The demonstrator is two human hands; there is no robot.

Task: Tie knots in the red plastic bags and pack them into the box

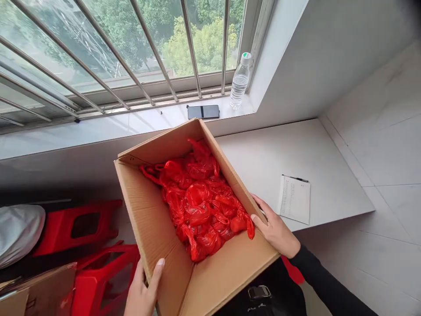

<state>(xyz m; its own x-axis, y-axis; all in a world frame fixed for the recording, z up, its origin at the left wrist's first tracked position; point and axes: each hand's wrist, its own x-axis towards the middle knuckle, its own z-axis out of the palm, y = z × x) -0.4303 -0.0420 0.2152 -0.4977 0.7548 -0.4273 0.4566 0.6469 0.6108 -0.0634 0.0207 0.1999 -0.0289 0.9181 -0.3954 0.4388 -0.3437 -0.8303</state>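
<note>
Largest first: barred window (210,57) at the back, its white sill (115,127) below. White table (259,162) to the right, at a lower level than the sill.

Carton (148,206): 1, brown cardboard, open side up, held in front of the body and tilted so the inside shows. Far corner overlaps the sill in this view; whether the base rests on anything, cannot tell. Step in hand, judged: supporting the loaded carton with 2 hands.

Red stools (59,224): at least 2, low on the left, apart from the work.

Red bags (197,197): a heap of thin plastic inside the carton, gathered toward its far and right walls; near part of the interior bare. Count and contents not determinable.

Left hand (144,285): clamped on the left wall, thumb inside, fingers outside. Right hand (276,228): clamped on the right wall near the rim, thumb just beside a loose bag end.

Next move, judged: calls for an even 2-sided grip and less tilt, since the load could slide.

Notepad (296,199): flat on the table. Bottle (240,85): upright on the sill. Phone (204,111): flat, near the bottle. Pen (297,178): along the notepad's top edge.
</note>
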